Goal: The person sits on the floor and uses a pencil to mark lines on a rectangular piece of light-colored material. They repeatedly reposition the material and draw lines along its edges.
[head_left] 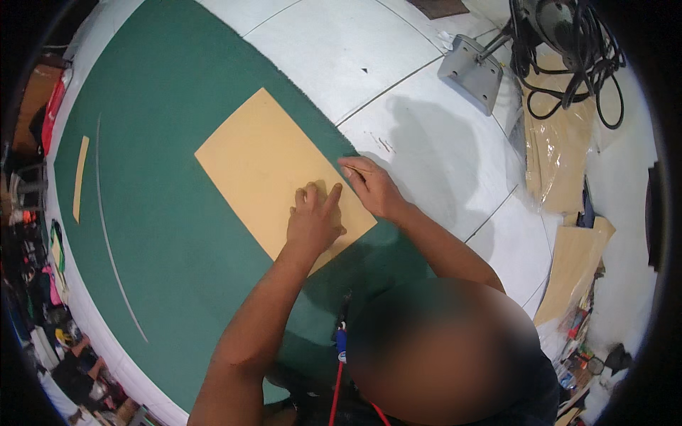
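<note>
A tan rectangular sheet [256,156], like card or thin board, lies at a slant on a green mat [163,213]. My left hand [315,216] rests on the sheet's near part, fingers spread and pressing down on it. At the sheet's right edge is my right hand [375,188], its thumb and forefinger pinched together. Whatever that pinch holds, if anything, is too small to make out. Farther left on the mat lie a narrow tan strip [81,179] and a long, thin, grey curved strip [108,234].
White floor tiles [376,57] border the mat. A grey metal stand [472,74] with coiled black cable [597,57] stands far right. Plastic-wrapped tan sheets [558,149] and another tan piece [574,266] lie along the right. Mixed clutter [78,369] lines the left edge.
</note>
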Action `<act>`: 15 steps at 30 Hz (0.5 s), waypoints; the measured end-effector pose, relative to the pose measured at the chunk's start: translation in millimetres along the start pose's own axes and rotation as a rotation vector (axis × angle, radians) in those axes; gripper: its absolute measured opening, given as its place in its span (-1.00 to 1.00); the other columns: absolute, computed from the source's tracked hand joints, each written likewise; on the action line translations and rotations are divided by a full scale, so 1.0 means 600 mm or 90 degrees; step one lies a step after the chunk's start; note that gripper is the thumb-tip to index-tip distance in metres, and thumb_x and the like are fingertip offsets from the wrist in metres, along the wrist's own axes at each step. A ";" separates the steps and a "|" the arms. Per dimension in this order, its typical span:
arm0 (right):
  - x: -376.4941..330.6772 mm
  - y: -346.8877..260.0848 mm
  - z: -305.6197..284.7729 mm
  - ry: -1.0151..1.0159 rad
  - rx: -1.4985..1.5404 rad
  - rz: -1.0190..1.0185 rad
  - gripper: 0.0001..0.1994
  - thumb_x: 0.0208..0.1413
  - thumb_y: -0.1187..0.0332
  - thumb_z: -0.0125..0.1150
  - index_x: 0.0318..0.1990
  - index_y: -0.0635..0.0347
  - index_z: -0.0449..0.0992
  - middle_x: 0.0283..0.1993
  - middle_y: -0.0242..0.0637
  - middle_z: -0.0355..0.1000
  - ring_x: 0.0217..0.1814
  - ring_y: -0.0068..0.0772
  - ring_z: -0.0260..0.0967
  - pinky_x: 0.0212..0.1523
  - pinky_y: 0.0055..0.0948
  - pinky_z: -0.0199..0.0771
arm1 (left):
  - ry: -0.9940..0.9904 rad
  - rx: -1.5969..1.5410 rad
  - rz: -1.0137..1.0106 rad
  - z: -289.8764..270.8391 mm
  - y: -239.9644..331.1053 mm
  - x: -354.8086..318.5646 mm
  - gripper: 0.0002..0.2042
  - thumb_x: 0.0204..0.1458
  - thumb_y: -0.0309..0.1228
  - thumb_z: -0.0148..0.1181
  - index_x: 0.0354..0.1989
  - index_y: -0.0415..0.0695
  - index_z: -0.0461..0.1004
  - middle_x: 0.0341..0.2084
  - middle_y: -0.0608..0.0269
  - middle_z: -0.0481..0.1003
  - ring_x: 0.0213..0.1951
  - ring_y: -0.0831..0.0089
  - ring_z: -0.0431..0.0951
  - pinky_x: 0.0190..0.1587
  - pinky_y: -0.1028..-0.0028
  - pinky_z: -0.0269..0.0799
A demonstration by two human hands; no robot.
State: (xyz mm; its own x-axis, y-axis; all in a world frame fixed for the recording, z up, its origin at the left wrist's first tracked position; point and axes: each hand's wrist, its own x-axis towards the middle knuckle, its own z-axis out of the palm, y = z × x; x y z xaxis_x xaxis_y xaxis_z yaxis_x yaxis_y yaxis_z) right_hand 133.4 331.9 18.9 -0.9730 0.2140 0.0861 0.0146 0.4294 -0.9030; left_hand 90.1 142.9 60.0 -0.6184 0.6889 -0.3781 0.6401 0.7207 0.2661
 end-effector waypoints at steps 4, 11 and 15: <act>0.017 0.011 0.009 -0.032 -0.063 -0.019 -0.77 0.35 0.38 0.14 0.03 0.29 0.60 0.05 0.03 0.55 0.08 0.07 0.52 0.08 -0.19 0.52 | -0.006 0.029 0.008 0.008 -0.003 0.001 0.10 -0.29 -0.07 0.63 0.52 0.29 0.11 0.31 -0.23 0.21 0.30 -0.27 0.28 0.19 0.01 0.54; 0.021 0.016 0.020 0.018 -0.097 -0.048 -0.80 0.32 0.40 0.17 -0.03 0.32 0.60 -0.02 0.01 0.59 0.01 0.09 0.56 0.03 -0.14 0.56 | -0.052 0.057 -0.002 -0.010 0.000 0.001 0.19 -0.44 -0.08 0.69 0.52 0.31 0.11 0.29 -0.12 0.22 0.30 -0.19 0.29 0.11 0.08 0.62; 0.025 0.026 0.021 0.011 -0.141 -0.141 -0.80 0.29 0.42 0.16 -0.02 0.30 0.57 -0.03 0.01 0.58 0.00 0.12 0.54 0.01 -0.09 0.56 | -0.047 0.056 -0.010 -0.005 0.002 0.005 0.20 -0.45 -0.11 0.69 0.52 0.32 0.10 0.28 -0.07 0.24 0.30 -0.17 0.29 0.11 0.08 0.62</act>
State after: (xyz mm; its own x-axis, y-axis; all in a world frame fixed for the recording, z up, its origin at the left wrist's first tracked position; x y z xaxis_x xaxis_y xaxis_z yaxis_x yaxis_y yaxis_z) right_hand 116.2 330.7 0.6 -0.9541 0.1082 0.2792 -0.1455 0.6477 -0.7479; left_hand 87.6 146.3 61.9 -0.5952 0.6680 -0.4466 0.6703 0.7193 0.1825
